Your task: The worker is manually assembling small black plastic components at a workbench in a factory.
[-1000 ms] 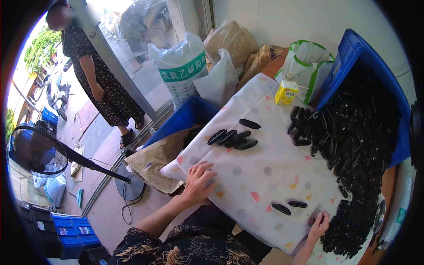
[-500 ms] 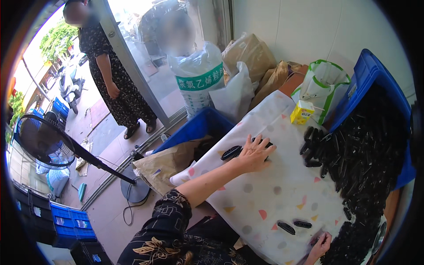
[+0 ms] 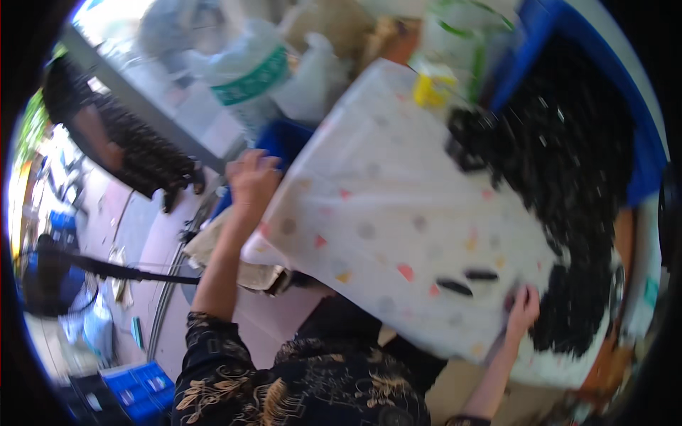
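Observation:
My left hand [image 3: 253, 181] is past the left edge of the patterned tablecloth [image 3: 369, 181], above a blue bin [image 3: 284, 142]. Its fingers look apart, blurred by motion, and I see nothing held in them. Near the table's front right, my right hand [image 3: 524, 310] is closed with fingertips around a small dark piece, mostly hidden. Two black oblong plastic pieces, one nearer [image 3: 454, 287] and one farther [image 3: 481, 274], lie on the cloth just left of it. A large heap of similar black pieces [image 3: 568, 163] covers the right side, spilling from a tipped blue crate [image 3: 648, 167].
A yellow drink carton [image 3: 432, 89] and a white bag with green trim [image 3: 465, 35] stand at the back. Beyond the bin are white sacks [image 3: 252, 74]. A standing fan [image 3: 57, 277], blue crates [image 3: 138, 387] and a person in dark patterned clothes [image 3: 106, 135] are to the left.
My left hand has moved left off the cloth, over the blue bin. The black pieces it was touching no longer lie there. The view has shifted; my right hand stays near the same spot.

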The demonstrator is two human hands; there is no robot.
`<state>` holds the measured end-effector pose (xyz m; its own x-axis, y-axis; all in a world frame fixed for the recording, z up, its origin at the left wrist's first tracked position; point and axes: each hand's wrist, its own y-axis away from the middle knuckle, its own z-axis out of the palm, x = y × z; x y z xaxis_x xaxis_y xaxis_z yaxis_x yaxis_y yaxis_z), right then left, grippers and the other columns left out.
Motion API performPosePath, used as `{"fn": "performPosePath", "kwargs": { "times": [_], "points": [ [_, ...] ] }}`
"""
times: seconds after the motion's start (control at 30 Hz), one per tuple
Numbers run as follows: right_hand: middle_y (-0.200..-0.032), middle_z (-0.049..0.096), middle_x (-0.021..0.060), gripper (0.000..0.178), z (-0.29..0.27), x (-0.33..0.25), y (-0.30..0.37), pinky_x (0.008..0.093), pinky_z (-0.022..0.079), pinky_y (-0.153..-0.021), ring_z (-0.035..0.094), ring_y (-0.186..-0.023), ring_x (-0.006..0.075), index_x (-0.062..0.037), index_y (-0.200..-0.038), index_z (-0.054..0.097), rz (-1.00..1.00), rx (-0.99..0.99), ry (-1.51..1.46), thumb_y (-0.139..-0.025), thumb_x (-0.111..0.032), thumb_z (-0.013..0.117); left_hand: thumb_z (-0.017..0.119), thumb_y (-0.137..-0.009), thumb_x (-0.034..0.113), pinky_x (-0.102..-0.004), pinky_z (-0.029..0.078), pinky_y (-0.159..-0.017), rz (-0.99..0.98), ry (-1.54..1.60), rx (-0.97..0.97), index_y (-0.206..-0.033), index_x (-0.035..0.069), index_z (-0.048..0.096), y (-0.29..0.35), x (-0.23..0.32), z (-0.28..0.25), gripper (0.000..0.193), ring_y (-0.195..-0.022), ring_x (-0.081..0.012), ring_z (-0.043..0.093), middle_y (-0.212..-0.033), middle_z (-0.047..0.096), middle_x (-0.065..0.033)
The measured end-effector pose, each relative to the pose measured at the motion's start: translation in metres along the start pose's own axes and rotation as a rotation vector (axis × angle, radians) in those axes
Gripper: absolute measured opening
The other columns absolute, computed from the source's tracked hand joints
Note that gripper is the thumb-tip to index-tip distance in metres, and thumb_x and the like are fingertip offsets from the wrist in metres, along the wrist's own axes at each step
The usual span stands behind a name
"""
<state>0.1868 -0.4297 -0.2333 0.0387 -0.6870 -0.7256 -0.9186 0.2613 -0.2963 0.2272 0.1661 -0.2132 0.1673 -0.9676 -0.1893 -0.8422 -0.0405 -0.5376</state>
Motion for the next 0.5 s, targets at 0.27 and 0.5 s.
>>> {"fn": "performPosePath", "kwargs": {
  "times": [0.27,0.5],
  "points": [
    [-0.073,0.058,0.0035,0.012,0.002,0.001,-0.003,0.023,0.045,-0.062,0.054,-0.066,0.0086,-0.0004,-0.093,0.06,0.028,0.04,0.013,-0.09,-0.012,0.057,0.066,-0.077,0.01,-0.0434,0.031,-0.098,0.154,0.487,-0.018,-0.104,0.01,0.06,0.018,0.093,-0.061,0.028,-0.12,-0.0314,0.043,-0.121,0.051,-0.0123],
    [-0.07,0.058,0.0044,0.012,-0.006,0.0,-0.001,0.0236,0.045,-0.062,0.053,-0.064,0.0094,-0.0018,-0.093,0.061,-0.016,0.056,0.013,-0.086,-0.012,0.059,0.069,-0.072,0.011,-0.0417,0.038,-0.088,0.494,1.049,-0.192,-0.104,0.009,0.058,0.046,0.225,-0.12,0.034,-0.109,-0.0303,0.049,-0.116,0.052,-0.0116]
  ]
}}
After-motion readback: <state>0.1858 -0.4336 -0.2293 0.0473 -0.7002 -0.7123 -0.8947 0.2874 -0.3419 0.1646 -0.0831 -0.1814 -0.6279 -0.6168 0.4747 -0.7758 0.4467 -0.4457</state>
